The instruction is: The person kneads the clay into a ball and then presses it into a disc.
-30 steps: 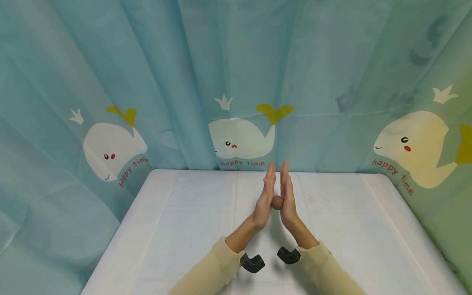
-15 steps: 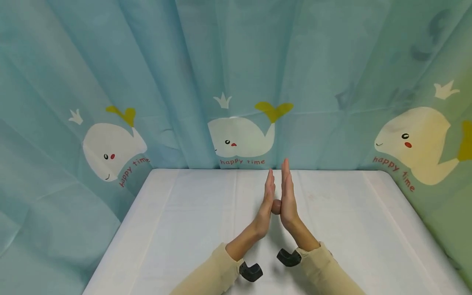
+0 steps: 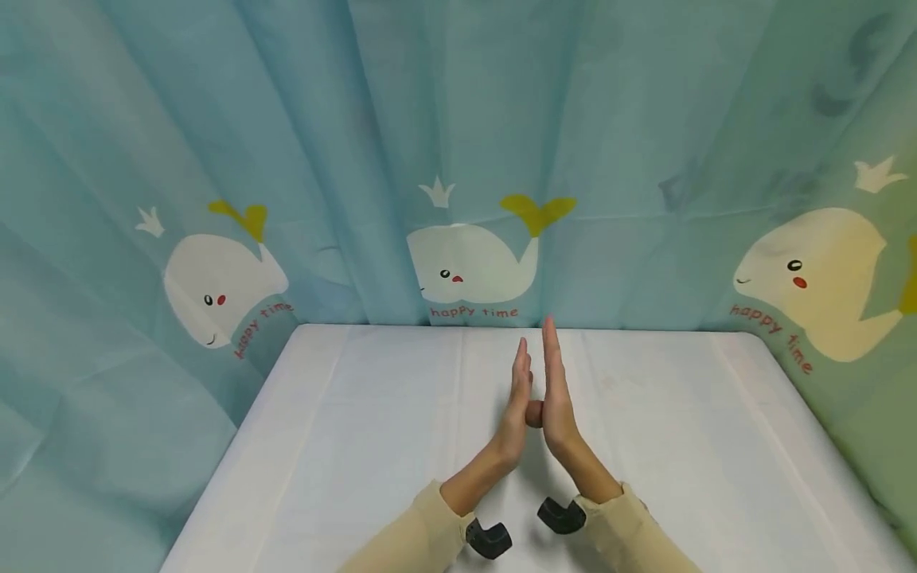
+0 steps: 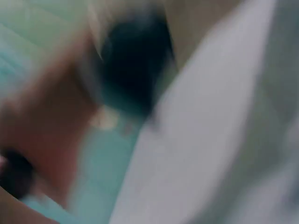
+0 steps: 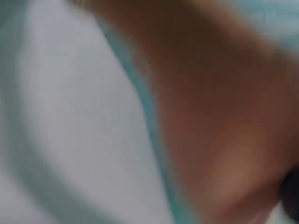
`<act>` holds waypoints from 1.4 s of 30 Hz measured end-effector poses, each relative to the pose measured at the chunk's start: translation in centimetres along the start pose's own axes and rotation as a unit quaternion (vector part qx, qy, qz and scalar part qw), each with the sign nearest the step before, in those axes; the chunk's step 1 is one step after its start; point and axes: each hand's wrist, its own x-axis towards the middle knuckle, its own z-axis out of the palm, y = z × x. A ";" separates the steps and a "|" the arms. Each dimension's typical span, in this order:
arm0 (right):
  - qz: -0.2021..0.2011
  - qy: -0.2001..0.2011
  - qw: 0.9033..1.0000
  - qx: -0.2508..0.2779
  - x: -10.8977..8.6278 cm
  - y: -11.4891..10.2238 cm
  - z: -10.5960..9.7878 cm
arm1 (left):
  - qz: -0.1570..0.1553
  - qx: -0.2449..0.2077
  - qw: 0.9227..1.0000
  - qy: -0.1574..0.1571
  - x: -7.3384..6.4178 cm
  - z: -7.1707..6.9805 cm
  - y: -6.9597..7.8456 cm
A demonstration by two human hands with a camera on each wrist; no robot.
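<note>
A small round brown ball [image 3: 534,414], smooth like clay, is between my two palms above the white table. My left hand [image 3: 512,422] touches it from the left, fingers straight and pointing away from me. From the other side my right hand [image 3: 559,410] presses against it, its fingers also straight and its fingertips reaching farther forward. The palms stand upright, facing each other, and partly cover the ball. In the left wrist view the dark, blurred ball [image 4: 16,175] shows at the lower left. At the right edge of the right wrist view, part of the ball [image 5: 292,193] is visible.
The white-covered table [image 3: 387,414] stretches out under both hands. Behind it hangs a blue-green curtain [image 3: 630,143] printed with whales. Dark camera mounts sit at the left wrist [image 3: 489,540] and right wrist [image 3: 562,516], close to each other.
Both hands have slid against each other: the left has drawn back toward me, leaving the right fingertips farther forward. The ball has shifted slightly nearer to me between the palms.
</note>
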 end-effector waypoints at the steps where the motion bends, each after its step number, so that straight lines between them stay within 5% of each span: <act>1: 0.012 0.004 1.000 0.005 0.2 0.6 -0.3 | 0.006 -0.007 1.000 -0.002 -0.2 0.2 0.4; 5: 0.047 -0.001 0.999 -0.002 -0.6 2.3 0.0 | 0.009 -0.014 1.000 0.012 0.4 -0.1 1.1; 10: 0.027 -0.035 0.999 -0.030 -2.7 1.6 1.8 | -0.027 0.005 0.997 0.071 1.8 -1.6 -0.5; 18: 0.025 0.002 1.000 0.010 0.2 2.3 -0.5 | -0.006 -0.003 1.000 -0.012 0.4 -0.1 -0.2; 25: 0.035 -0.025 0.999 0.019 -2.2 3.0 1.3 | 0.010 0.042 0.998 0.037 1.9 -1.4 -0.8; 28: 0.027 -0.017 0.998 0.045 -1.9 1.8 1.5 | 0.005 0.049 0.998 0.028 1.9 -1.6 -1.5; 36: 0.057 0.005 0.996 0.068 0.1 2.2 0.3 | -0.011 -0.020 1.000 0.009 1.5 -0.6 0.7; 42: 0.032 -0.034 0.996 0.081 -1.5 2.0 1.5 | 0.031 0.070 0.995 0.059 2.4 -1.3 -0.2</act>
